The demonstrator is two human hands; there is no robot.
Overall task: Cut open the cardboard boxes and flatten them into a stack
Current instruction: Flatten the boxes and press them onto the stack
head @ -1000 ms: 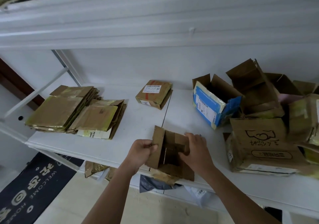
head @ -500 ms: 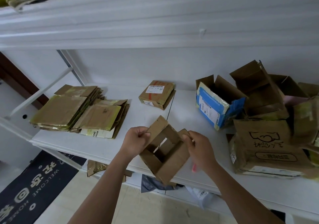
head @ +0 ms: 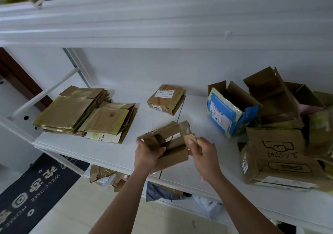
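A small brown cardboard box (head: 171, 147), open at both ends, is held above the front of the white shelf (head: 108, 149). My left hand (head: 147, 152) grips its left wall. My right hand (head: 201, 152) pinches the taped flap at its right; something pink shows under that hand's heel. A stack of flattened boxes (head: 84, 114) lies at the left of the shelf. A small sealed box (head: 166, 98) with labels sits at the back centre. Opened boxes are piled on the right: a blue one (head: 228, 114) and a large brown one (head: 277, 154) with a drawing.
An upper shelf (head: 162, 17) overhangs the work area, with cardboard on top at the far left. Scraps and packaging lie on a lower shelf (head: 162, 192) below the front edge. A dark welcome mat (head: 32, 194) lies on the floor at the left.
The box has been turned and lifted between my hands; its open end now faces more to the side. My right hand has shifted to pinch the right flap.
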